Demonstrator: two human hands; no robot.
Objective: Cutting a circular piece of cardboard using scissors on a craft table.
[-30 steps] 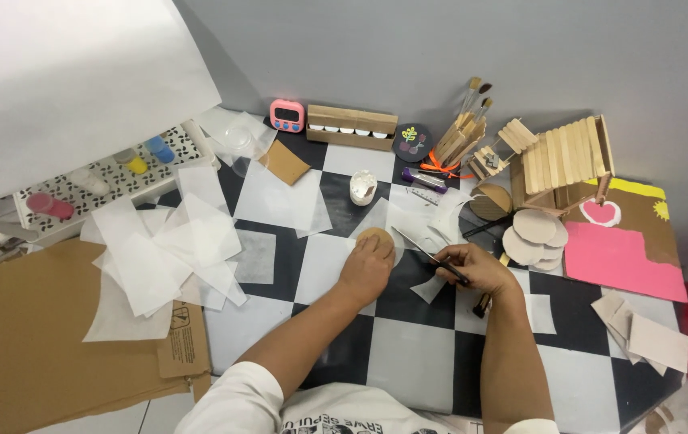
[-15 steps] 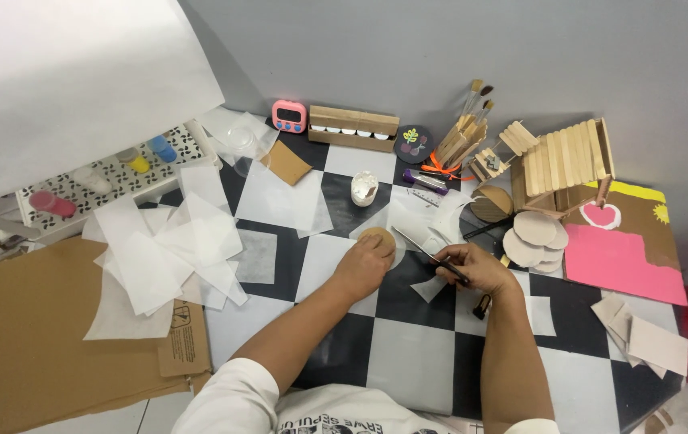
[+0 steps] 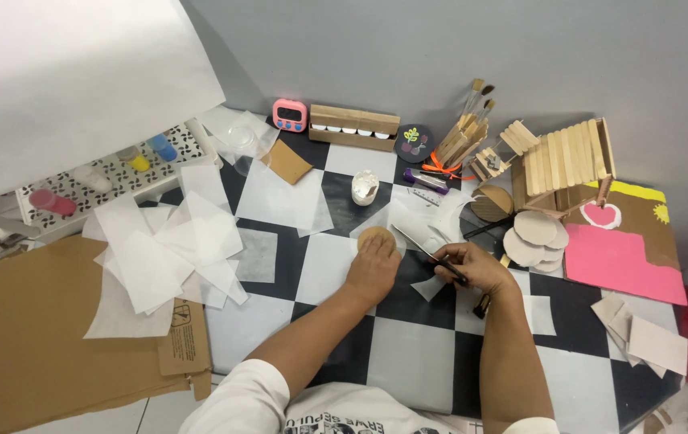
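Two hands work near the middle of the checkered floor, and going left to right the scene begins with the flat brown cardboard sheet (image 3: pixel 30 337) at the floor's left edge, then a loose heap of translucent paper pieces (image 3: pixel 159 249) beside it.

Next comes the left hand (image 3: pixel 374 269), palm down, fingertips pressing on a small round cardboard disc (image 3: pixel 376 237) that lies on a sheet of translucent paper (image 3: pixel 420 221). Its grip is flat and open: it pins rather than grasps.

Just to the right, the right hand (image 3: pixel 472 269) is closed around the handles of a pair of scissors (image 3: pixel 428 253), whose blades point up and left toward the disc's edge. Whether the blades are parted cannot be told.

To do this well, I judge that the left hand should hold the disc down firmly so the thin paper does not slip beneath it, with the fingertips kept back from the blade tips, which sit very close. Short snips following the disc's rim, with the paper turned rather than the wrist twisted, would likely give a cleaner curve.

Further right lie a stack of pale cut discs (image 3: pixel 535 237), a small house of wooden sticks (image 3: pixel 565 161), and pink card (image 3: pixel 617 261) toward the floor's right edge.
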